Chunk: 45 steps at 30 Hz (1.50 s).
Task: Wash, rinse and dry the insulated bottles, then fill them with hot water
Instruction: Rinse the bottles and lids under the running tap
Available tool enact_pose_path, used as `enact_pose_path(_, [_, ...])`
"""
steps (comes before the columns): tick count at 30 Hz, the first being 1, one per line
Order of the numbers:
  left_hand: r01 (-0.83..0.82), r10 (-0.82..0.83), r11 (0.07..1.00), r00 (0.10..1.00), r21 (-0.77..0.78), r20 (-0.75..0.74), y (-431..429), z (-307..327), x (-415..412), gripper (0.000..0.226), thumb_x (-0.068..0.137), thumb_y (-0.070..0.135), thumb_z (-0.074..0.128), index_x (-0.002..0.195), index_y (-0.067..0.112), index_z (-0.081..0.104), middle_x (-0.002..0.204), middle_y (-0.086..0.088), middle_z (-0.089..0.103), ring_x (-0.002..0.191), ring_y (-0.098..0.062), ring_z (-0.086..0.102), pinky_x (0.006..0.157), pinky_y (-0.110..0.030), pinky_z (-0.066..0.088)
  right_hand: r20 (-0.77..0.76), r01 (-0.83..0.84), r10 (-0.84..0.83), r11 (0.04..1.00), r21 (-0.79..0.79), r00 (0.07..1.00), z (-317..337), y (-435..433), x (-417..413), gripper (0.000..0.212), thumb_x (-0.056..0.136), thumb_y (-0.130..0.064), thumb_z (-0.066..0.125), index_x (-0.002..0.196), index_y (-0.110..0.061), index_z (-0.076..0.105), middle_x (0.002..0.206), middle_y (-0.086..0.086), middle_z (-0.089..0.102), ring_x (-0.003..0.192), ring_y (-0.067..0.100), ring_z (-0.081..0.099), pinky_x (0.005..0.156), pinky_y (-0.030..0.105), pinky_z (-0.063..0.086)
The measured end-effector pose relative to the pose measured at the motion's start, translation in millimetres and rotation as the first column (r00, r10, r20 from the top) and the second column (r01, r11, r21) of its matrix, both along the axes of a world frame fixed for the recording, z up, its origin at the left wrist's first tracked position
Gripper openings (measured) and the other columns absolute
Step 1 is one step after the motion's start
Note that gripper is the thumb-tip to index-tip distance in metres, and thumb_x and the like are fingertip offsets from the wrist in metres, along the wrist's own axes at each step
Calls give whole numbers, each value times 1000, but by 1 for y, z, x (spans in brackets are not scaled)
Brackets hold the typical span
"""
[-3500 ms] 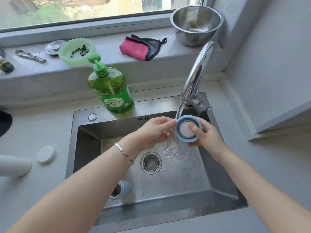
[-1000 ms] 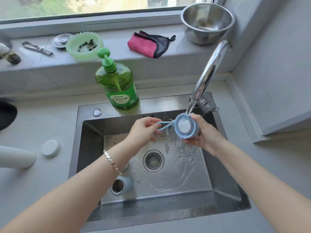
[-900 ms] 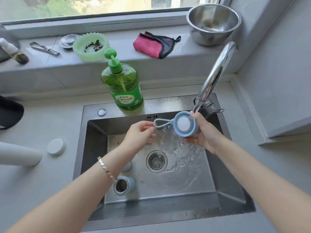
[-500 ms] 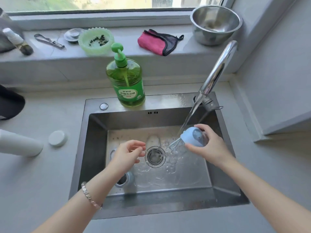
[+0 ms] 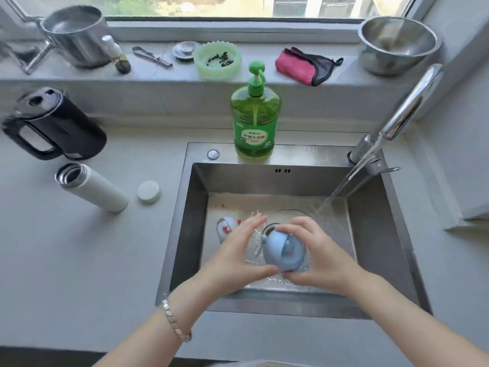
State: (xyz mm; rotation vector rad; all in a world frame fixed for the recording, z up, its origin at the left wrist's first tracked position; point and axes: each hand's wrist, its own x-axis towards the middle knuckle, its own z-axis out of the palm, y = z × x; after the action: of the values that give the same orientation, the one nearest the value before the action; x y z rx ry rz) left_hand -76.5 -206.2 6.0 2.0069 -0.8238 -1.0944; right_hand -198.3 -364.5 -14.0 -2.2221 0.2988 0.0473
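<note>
Head: bottle (image 5: 225, 228) in sink (image 5: 185, 234), lid (image 5: 280, 254) above

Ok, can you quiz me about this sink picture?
1. True or false: water runs from the tap.
2. Where is the white bottle? A in the sink, B on the counter, C on the windowsill.
3. Fill in: the right hand grips a ___ lid.
Key: 1 true; 2 B; 3 blue.
</note>
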Motion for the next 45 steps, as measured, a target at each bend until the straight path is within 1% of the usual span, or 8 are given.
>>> enact_pose_path(8, [-147, 153, 988, 975, -45, 161, 67, -2, 35, 62, 55, 37, 78, 105, 54, 48, 99, 26, 59, 96, 3, 56, 80, -20, 48, 41, -239, 237, 970, 38, 971, 3, 64, 68, 76, 70, -15, 77, 133, -30, 39, 128, -9, 44, 114, -13, 38, 96, 10, 35])
enact_pose_path(18, [-766, 713, 642, 612, 33, 343, 154, -84, 141, 62, 59, 37, 83, 108, 19, 49, 104, -7, 58, 105, -26, 52, 87, -37, 48, -145, 11, -13, 1000, -13, 989, -20, 85, 82, 33, 83, -11, 64, 111, -27, 59, 97, -18, 55, 95, 3, 55, 83, 6, 38])
enact_pose_path(22, [-767, 721, 640, 620, 46, 309, 148, -106, 165, 56, 61, 29, 83, 105, 20, 50, 104, -6, 57, 106, -26, 52, 84, -31, 45, -230, 39, -46, 999, -33, 972, -27, 84, 75, 25, 86, -17, 62, 109, -27, 62, 100, -12, 60, 94, -4, 55, 85, 11, 42])
enact_pose_path(26, [-679, 629, 725, 720, 113, 292, 146, -112, 176, 64, 63, 27, 84, 114, 14, 48, 114, -6, 58, 109, -28, 55, 84, -31, 43, -274, 78, -91, 995, -60, 957, -26, 83, 70, 24, 88, -17, 59, 110, -26, 61, 101, -13, 61, 92, -7, 54, 82, 6, 40])
enact_pose_path(29, [-567, 412, 815, 715, 123, 564, 143, -105, 162, 84, 68, 26, 81, 136, 4, 37, 141, -15, 39, 130, -33, 35, 106, -39, 28, -294, 125, -132, 991, -41, 947, -27, 81, 63, 23, 88, -17, 59, 109, -26, 62, 101, -13, 62, 92, -5, 55, 84, 9, 41])
enact_pose_path(33, [-170, 105, 983, 817, 63, 566, 125, -100, 101, 68, 78, 19, 71, 137, 8, 39, 145, -7, 36, 134, -25, 33, 110, -29, 22, -343, 185, -179, 983, -16, 922, -31, 69, 46, 21, 88, -16, 59, 105, -29, 61, 97, -15, 61, 91, -6, 56, 86, 11, 41])
enact_pose_path(36, [95, -187, 970, 877, 222, 442, 105, -116, 71, 61, 84, 28, 62, 138, 19, 36, 143, 6, 37, 131, -13, 36, 103, -21, 29, -378, 222, -212, 975, -16, 901, -36, 59, 31, 21, 88, -14, 59, 106, -24, 62, 98, -11, 63, 91, -4, 57, 83, 7, 39])
enact_pose_path(45, [63, -292, 868, 868, 493, 403, 38, -177, 48, 50, 84, 39, 60, 127, 21, 44, 132, 1, 47, 115, -22, 49, 85, -31, 42, -463, 256, -251, 965, -54, 850, -57, 16, -16, 24, 90, -14, 56, 113, -18, 62, 104, -7, 62, 94, 2, 57, 82, 3, 36])
